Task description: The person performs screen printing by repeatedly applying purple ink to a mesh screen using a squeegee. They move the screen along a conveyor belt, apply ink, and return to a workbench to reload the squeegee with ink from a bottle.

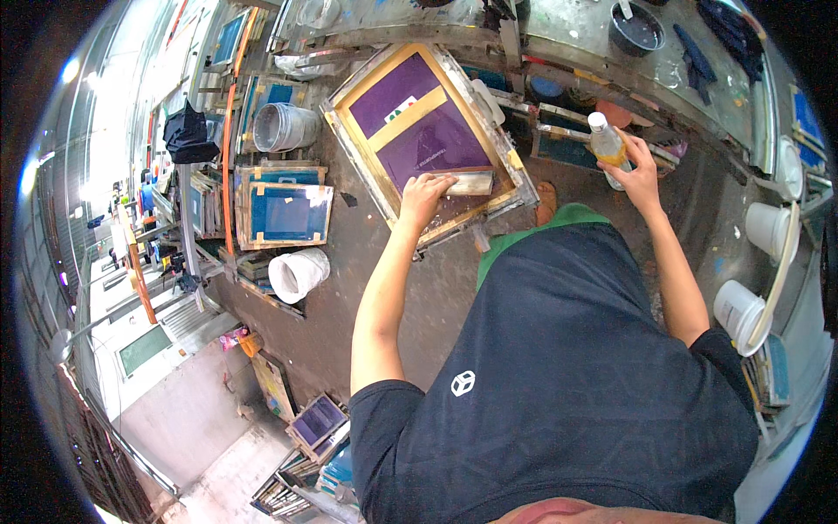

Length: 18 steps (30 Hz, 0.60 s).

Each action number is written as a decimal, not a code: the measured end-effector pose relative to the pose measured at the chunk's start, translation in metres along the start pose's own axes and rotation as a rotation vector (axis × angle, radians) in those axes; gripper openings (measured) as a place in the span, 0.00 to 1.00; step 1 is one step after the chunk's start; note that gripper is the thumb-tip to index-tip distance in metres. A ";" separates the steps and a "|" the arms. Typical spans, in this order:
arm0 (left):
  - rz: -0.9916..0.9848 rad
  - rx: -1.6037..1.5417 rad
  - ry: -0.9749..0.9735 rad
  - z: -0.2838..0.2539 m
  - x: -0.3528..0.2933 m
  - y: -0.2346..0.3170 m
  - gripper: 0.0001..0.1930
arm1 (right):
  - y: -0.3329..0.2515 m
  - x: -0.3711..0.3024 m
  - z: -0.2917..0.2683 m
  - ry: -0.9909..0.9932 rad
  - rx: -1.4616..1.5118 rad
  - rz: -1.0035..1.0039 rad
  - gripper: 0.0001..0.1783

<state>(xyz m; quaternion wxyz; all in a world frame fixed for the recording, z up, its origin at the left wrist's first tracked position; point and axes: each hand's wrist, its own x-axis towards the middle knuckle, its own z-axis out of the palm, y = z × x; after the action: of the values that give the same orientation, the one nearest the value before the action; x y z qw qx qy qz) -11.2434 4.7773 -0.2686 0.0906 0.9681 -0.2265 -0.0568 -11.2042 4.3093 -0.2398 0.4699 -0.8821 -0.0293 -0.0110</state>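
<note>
A screen-printing frame [381, 144] with purple mesh and yellow tape bands lies tilted in front of me. My left hand [424, 196] is closed on the left end of a squeegee [472, 182], a short pale bar resting across the near part of the mesh. Off to the right of the frame, my right hand [635, 168] grips a clear plastic bottle [608, 144] with a white cap and a yellowish band around its middle. The bottle is held roughly upright, its cap pointing away from me. What touches the mesh beneath the squeegee is hidden.
Left of the frame stand a grey bucket [285, 127], a white bucket [299, 274] and blue screens [290, 212]. A long table [594, 35] with a dark bucket [636, 31] runs along the far side. White pails [742, 313] stand at the right.
</note>
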 end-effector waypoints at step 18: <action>-0.603 -0.153 -0.093 0.003 -0.068 0.035 0.26 | 0.016 0.010 0.014 -0.066 -0.008 -0.070 0.37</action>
<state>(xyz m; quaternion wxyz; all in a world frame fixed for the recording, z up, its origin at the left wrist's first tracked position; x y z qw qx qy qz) -11.3196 4.7772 -0.2599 0.1316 0.9784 0.0720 -0.1424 -11.1930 4.3123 -0.2604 0.4647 -0.8822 -0.0756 0.0014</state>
